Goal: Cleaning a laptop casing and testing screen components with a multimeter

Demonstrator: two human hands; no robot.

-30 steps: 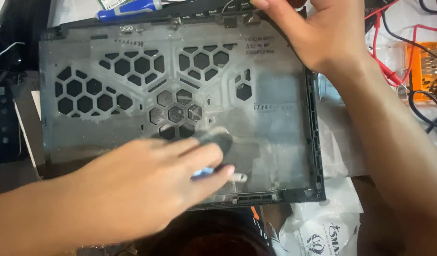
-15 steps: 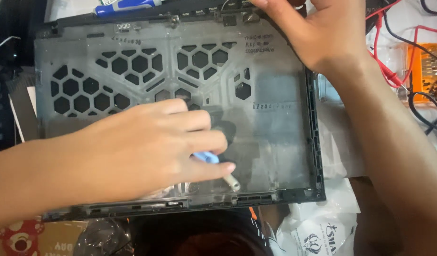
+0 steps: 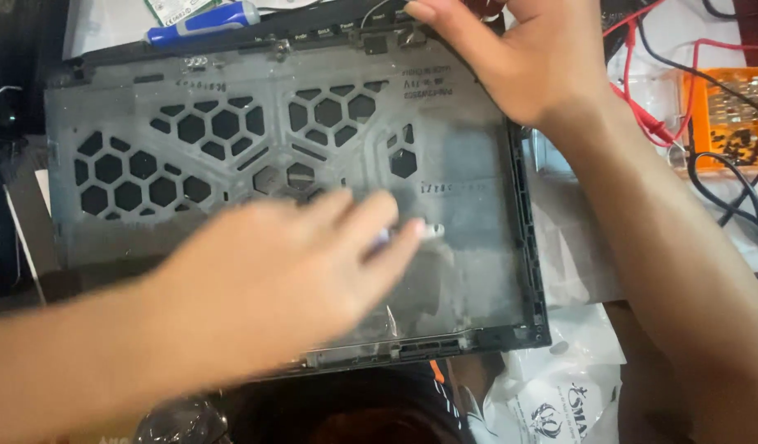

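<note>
Left hand (image 3: 288,279), blurred, fingers curled round a small white-tipped tool (image 3: 428,231) pressed to the dusty grey honeycomb-vented laptop base panel (image 3: 469,164) lying flat on the cluttered bench, while the right hand (image 3: 519,57) clamps its top edge (steadying it, I'd judge), blue-handled screwdriver (image 3: 202,20) beyond.

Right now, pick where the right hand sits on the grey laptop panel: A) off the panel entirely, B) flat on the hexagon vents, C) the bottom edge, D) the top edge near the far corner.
D: the right hand grips the top edge of the grey laptop panel, away from the hexagon vents.
</note>
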